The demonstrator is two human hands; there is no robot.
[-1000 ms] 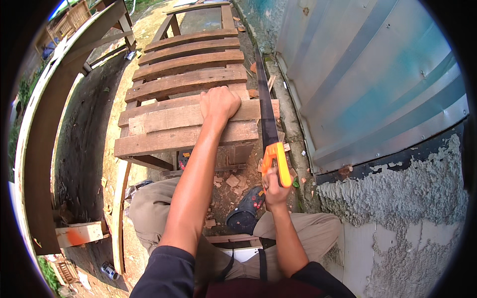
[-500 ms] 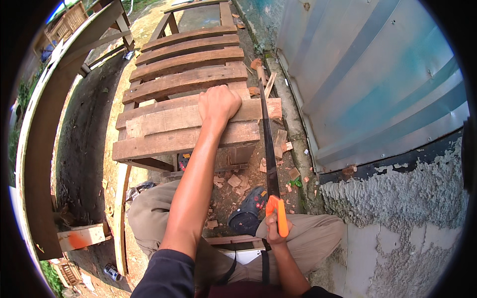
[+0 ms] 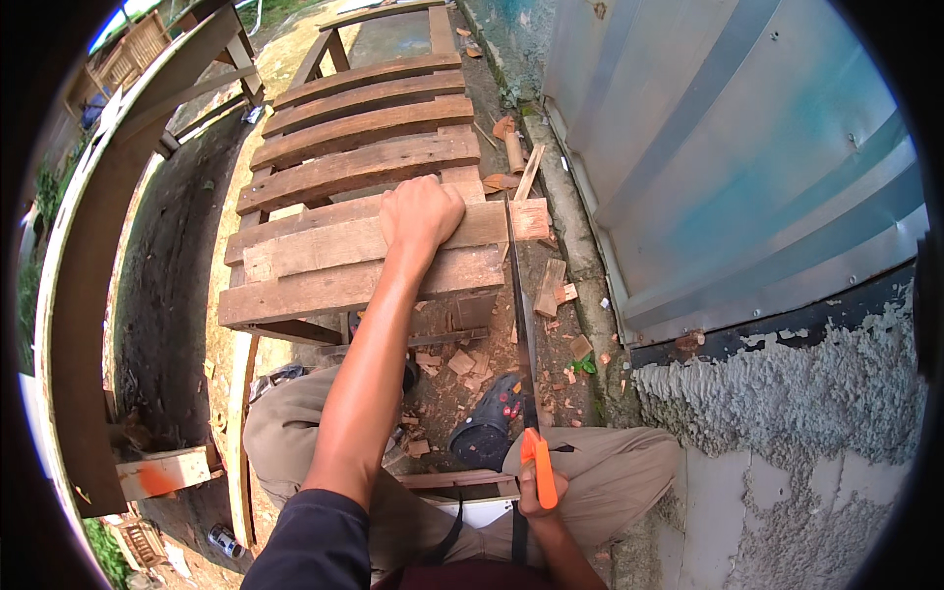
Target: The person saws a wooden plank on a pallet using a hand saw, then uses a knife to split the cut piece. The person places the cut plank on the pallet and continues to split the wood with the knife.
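Observation:
My left hand [image 3: 421, 214] presses flat on a light wooden plank [image 3: 344, 241] that lies across a slatted wooden pallet [image 3: 354, 167]. My right hand [image 3: 539, 490], low near my lap, grips the orange handle of a handsaw [image 3: 523, 324]. Its dark blade runs up from the handle and meets the plank near its right end, just right of my left hand. A short stub of plank [image 3: 531, 218] sticks out beyond the blade.
Corrugated metal sheeting [image 3: 728, 167] and a rough plastered wall [image 3: 787, 433] stand on the right. Wood offcuts [image 3: 551, 285] litter the ground under the pallet end. My dark shoe [image 3: 489, 425] rests below the blade. A timber frame [image 3: 108, 216] curves along the left.
The saw has been drawn back toward me: the orange handle and my right hand moved down from beside the plank to my lap. My left hand stayed on the plank.

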